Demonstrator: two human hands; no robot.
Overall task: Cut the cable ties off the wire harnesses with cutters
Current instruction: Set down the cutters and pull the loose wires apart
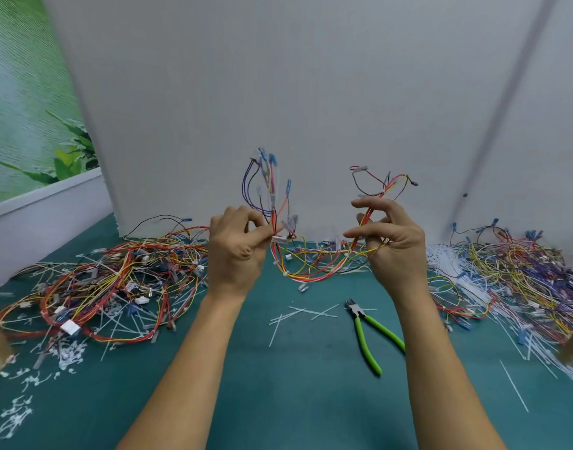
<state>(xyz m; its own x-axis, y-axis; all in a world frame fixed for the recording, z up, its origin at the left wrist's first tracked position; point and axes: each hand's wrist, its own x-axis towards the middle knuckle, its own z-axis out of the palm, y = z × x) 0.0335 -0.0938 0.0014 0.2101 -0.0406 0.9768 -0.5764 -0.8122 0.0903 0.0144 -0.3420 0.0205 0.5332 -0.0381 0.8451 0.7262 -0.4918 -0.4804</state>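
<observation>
A multicoloured wire harness with blue terminals [311,267] is held up over the teal table mat [278,384], pinched by left hand [236,251] and right hand [390,243]. Green-handled steel cutters [366,332] lie untouched below. Step judged: inspection for remaining white ties; cutters must be picked up next.

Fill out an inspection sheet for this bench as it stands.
Surface: green mat, bare in the near middle.
Job's things: one wire harness held up between both hands; green-handled cutters lying on the mat, untouched.
Clutter: cut tie strips beside the cutters; white offcuts at the near left.
Grippers: left hand pinches the harness at a white connector; right hand curls round its wires.
Cables: tangled harness pile at left; second harness pile at right.
Surroundings: white panel behind; plant picture at far left.
</observation>
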